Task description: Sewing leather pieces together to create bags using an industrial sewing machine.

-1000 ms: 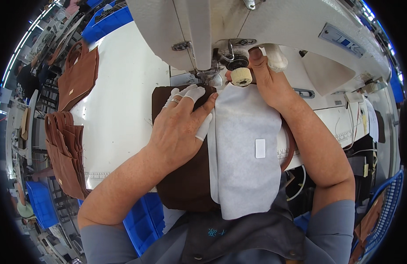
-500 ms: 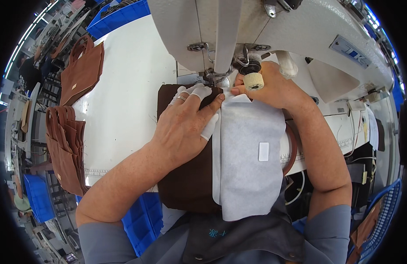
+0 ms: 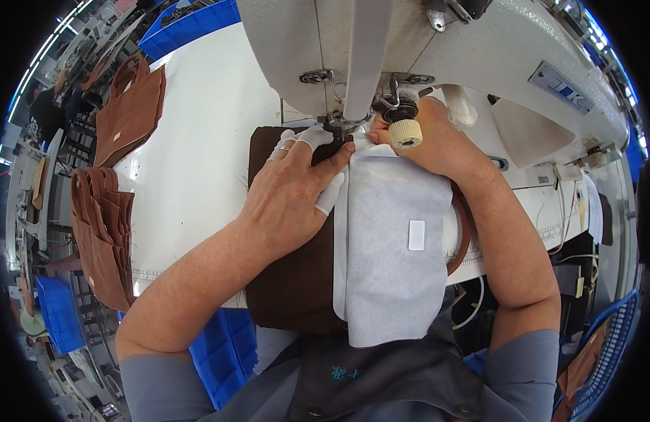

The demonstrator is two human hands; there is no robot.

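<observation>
A dark brown fabric panel (image 3: 290, 295) lies under the presser foot of a white sewing machine (image 3: 493, 42). Joined along its right side is a white backing piece (image 3: 395, 281) with a small white label on it. My left hand (image 3: 286, 183) rests palm down on the brown fabric, fingers stretched toward the needle and thumb beside the seam. White covers sit on several of its fingertips, and a ring shows. To the right of the needle, my right hand (image 3: 427, 141) pinches the upper edge of the white piece. The machine's cream knob partly hides its fingers.
A brown handbag (image 3: 131, 116) and a stack of brown bag pieces (image 3: 103, 239) sit at the left table edge. A brown handle loop (image 3: 463, 235) sticks out right of the work. Blue bins (image 3: 226, 359) stand below; a blue basket (image 3: 609, 352) is at lower right.
The fabric has shifted slightly away from me, toward the machine, and a little left. My left hand has moved with it; my right hand keeps its pinch near the needle.
</observation>
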